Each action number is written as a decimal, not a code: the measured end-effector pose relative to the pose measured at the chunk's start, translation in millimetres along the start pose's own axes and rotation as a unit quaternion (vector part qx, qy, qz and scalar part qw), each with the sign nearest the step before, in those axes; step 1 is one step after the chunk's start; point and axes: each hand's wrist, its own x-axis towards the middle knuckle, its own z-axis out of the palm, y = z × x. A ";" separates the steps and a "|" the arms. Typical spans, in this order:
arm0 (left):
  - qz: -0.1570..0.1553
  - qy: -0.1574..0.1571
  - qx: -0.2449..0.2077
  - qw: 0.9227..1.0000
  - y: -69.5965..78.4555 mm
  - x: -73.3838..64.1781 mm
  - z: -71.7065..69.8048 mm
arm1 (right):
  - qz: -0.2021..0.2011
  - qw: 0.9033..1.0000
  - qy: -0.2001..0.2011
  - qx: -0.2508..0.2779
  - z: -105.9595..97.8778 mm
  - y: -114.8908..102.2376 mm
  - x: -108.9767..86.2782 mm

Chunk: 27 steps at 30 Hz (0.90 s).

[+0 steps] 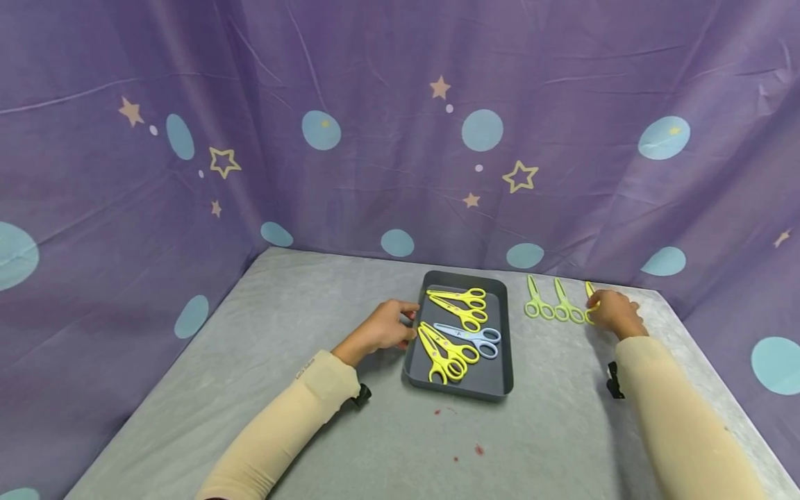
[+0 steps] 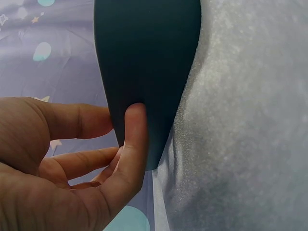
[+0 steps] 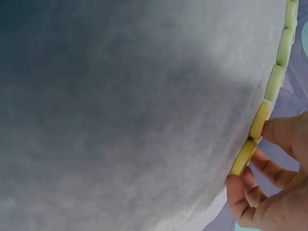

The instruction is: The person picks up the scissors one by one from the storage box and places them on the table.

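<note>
My left hand (image 1: 389, 325) holds the left rim of a dark grey tray (image 1: 461, 396). In the left wrist view, one finger lies along the tray's outer wall (image 2: 149, 53) and the others reach its edge. Inside the tray lie several yellow scissors (image 1: 465, 351) and one blue pair of scissors (image 1: 481, 338). At the table's far right, my right hand (image 1: 615, 312) grips yellow scissors (image 1: 589, 289) by the handles, partly hiding them. The right wrist view shows thumb and fingers around the yellow handle loops (image 3: 244, 157), low against the tabletop.
Two light green scissors, one on the left (image 1: 539, 307) and one on the right (image 1: 567, 309), lie between the tray and my right hand, blades pointing away. A purple patterned curtain (image 1: 375, 187) borders the grey cloth-covered table (image 1: 300, 298). Small red marks (image 1: 479, 450) dot the cloth in front.
</note>
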 end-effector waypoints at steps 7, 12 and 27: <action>-0.003 -0.002 -0.003 1.000 2.3 -0.5 -0.8 | -0.069 0.997 0.014 -0.024 -1.6 2.8 -0.6; -0.004 -0.003 -0.001 1.000 2.5 -0.9 -0.8 | -0.072 0.996 -0.008 -0.042 -5.6 1.6 0.0; 0.000 0.005 -0.006 1.000 1.6 -0.9 0.0 | -0.142 0.987 0.025 -0.077 -6.9 -45.0 -12.4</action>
